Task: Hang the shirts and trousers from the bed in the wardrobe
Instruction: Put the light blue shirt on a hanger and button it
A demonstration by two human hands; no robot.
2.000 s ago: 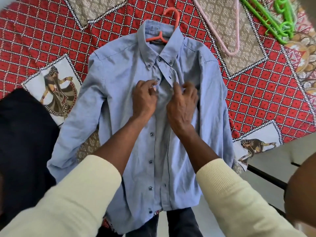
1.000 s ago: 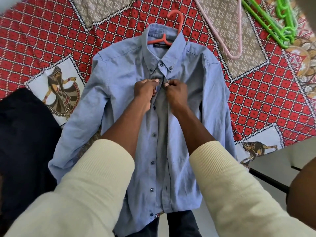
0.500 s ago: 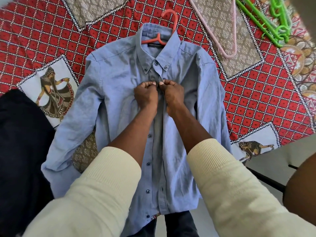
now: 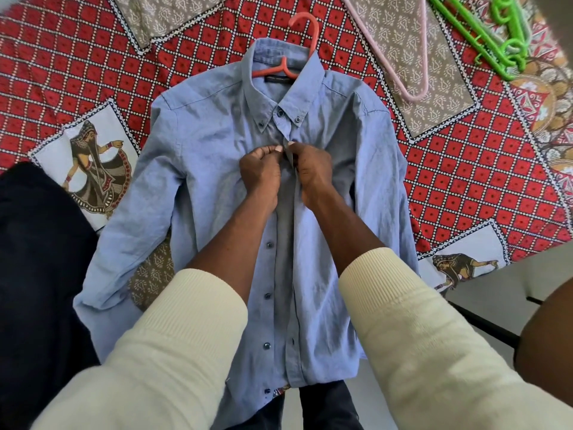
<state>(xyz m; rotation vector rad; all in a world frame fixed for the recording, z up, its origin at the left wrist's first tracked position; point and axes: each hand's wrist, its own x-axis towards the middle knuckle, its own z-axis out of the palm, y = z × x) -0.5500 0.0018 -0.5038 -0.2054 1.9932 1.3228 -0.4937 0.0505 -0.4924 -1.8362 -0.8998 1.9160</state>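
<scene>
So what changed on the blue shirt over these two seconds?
Both hands moved up the placket: the left hand and right hand went from spread fingers on the chest to pinching the blue shirt just under the collar. The orange hanger stayed inside the collar.

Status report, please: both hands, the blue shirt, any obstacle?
Left hand and right hand pinch blue shirt placket below collar. Shirt flat on bed, on red hanger, lower buttons undone. Nothing in the way.
</scene>
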